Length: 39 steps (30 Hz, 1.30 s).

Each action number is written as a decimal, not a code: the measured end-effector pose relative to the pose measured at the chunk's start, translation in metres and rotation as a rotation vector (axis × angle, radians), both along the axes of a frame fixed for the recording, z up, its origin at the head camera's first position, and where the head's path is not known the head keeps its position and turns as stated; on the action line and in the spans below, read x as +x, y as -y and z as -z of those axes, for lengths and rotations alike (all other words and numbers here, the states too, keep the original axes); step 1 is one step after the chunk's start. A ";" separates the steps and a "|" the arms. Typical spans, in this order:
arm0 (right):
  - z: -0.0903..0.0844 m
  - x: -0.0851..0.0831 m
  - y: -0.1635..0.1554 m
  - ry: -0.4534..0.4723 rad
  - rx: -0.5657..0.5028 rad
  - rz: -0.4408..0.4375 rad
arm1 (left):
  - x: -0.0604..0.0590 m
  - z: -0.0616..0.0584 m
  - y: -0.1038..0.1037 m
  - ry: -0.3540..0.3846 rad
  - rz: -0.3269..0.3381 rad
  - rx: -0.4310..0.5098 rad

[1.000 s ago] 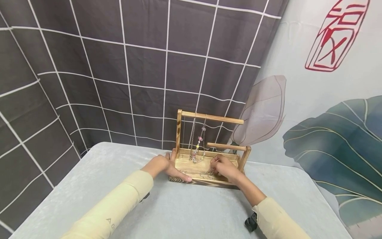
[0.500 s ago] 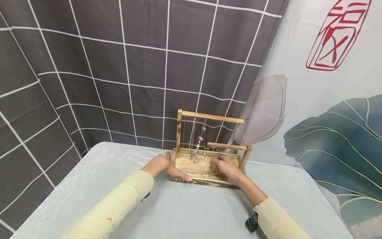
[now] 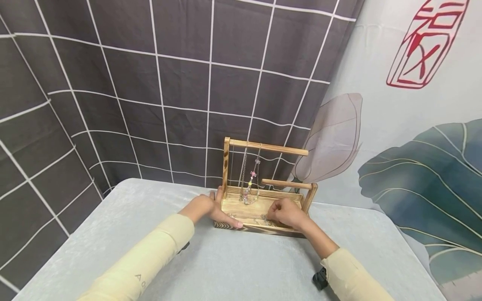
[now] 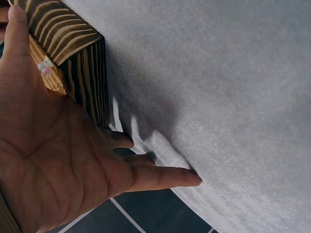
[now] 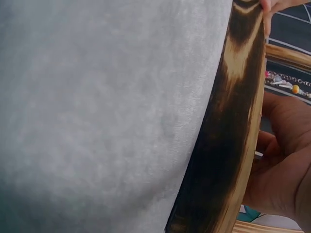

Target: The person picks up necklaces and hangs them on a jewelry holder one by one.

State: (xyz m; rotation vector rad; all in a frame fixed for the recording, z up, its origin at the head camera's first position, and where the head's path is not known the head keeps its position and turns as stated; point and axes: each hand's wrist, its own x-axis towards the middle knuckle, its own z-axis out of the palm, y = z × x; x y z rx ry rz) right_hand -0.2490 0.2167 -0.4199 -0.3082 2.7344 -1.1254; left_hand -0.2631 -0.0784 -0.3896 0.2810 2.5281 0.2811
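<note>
A wooden jewellery stand (image 3: 260, 228) with two rails stands at the table's far side. Beaded necklaces (image 3: 250, 179) hang from its upper rail (image 3: 269, 148). My left hand (image 3: 208, 208) rests flat against the stand's left end, fingers straight along the front edge. The left wrist view shows that open palm (image 4: 58, 160) by the base's dark corner (image 4: 80, 53). My right hand (image 3: 288, 213) is in the tray with curled fingers, pinching a thin chain (image 3: 263, 220) that lies on the tray floor. In the right wrist view its curled fingers (image 5: 284, 165) sit behind the base's scorched edge (image 5: 228, 145).
The stand sits on a pale grey table cover (image 3: 233, 263). Behind it hang a dark grid-pattern curtain (image 3: 169, 83) and a pale printed leaf cloth (image 3: 414, 167). The lower rail (image 3: 286, 184) crosses just above my right hand.
My right hand has shifted slightly to the right inside the tray, drawing the thin chain along the tray floor. The left hand and the stand have stayed put.
</note>
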 end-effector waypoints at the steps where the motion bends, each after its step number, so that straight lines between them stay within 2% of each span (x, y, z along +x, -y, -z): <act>1: 0.002 -0.001 -0.003 -0.022 0.038 -0.024 | 0.000 0.000 0.000 0.000 0.000 0.001; 5: 0.024 -0.018 -0.016 -0.116 0.133 -0.104 | 0.001 0.000 -0.001 -0.005 0.004 0.003; 7: 0.025 -0.019 -0.015 -0.125 0.147 -0.120 | 0.001 0.000 -0.001 -0.006 0.005 0.001; 8: 0.024 -0.018 -0.013 -0.128 0.151 -0.126 | 0.001 0.000 -0.001 -0.007 0.006 0.001; 12: -0.002 0.001 0.005 -0.087 0.174 -0.096 | 0.002 0.000 0.000 -0.006 0.003 0.002; 16: -0.005 0.004 0.009 -0.086 0.218 -0.074 | 0.002 0.000 0.000 -0.003 -0.001 0.007; 18: 0.001 0.001 0.006 -0.104 0.200 -0.087 | 0.003 -0.001 0.000 -0.003 -0.002 0.008; 22: 0.030 -0.021 -0.011 -0.181 0.162 -0.138 | 0.000 0.001 -0.001 -0.007 0.001 0.010; 25: 0.043 -0.031 -0.018 -0.191 0.141 -0.157 | -0.008 0.010 -0.002 -0.003 0.004 -0.016; 27: 0.040 -0.029 -0.017 -0.168 0.123 -0.153 | -0.016 0.020 -0.004 -0.001 0.000 -0.040; 30: 0.040 -0.027 -0.016 -0.180 0.111 -0.150 | -0.029 0.037 -0.005 0.005 -0.008 -0.063; 33: 0.041 -0.027 -0.015 -0.206 0.084 -0.150 | -0.036 0.046 -0.006 0.000 -0.015 -0.060; 36: 0.026 -0.018 -0.008 -0.129 0.004 -0.099 | -0.035 0.045 -0.005 0.003 -0.018 -0.066; 38: 0.019 -0.013 -0.005 -0.048 -0.076 -0.060 | -0.028 0.037 -0.005 0.000 -0.015 -0.063; 39: 0.008 -0.007 0.000 0.015 -0.119 -0.023 | -0.024 0.031 -0.004 0.002 -0.016 -0.053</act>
